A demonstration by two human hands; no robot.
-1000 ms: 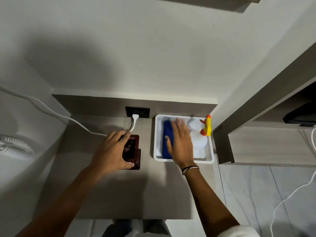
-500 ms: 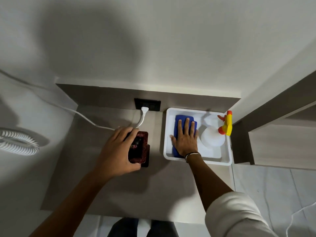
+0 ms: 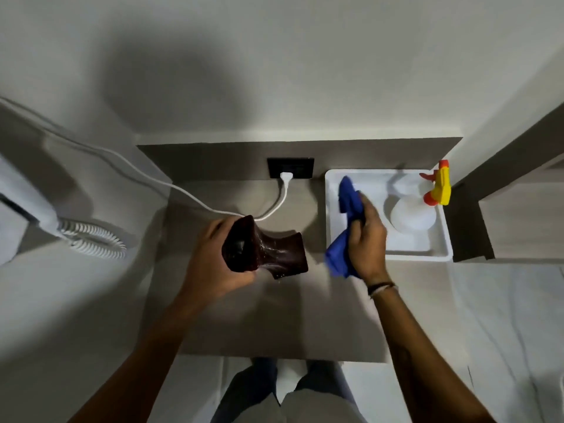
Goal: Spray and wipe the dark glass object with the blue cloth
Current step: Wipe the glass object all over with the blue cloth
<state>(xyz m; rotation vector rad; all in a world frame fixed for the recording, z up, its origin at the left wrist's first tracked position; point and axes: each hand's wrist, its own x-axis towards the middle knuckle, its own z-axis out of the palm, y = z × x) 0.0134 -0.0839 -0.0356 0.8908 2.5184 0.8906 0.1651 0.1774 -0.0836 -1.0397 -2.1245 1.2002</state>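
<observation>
The left hand (image 3: 210,264) is gripping a dark glass vase (image 3: 264,250), tilting it above the middle of the countertop (image 3: 274,325). The right hand (image 3: 364,239) is clutching the blue cloth (image 3: 341,254) over the white tray's (image 3: 331,215) left edge. A spray bottle (image 3: 415,213) is sitting inside the tray at the counter's back right corner.

dark reddish glass vase (image 3: 268,250) tipped on its side above the counter's middle, mouth leftward; crumpled blue cloth (image 3: 343,239) hangs over the counter by its right edge.
</observation>
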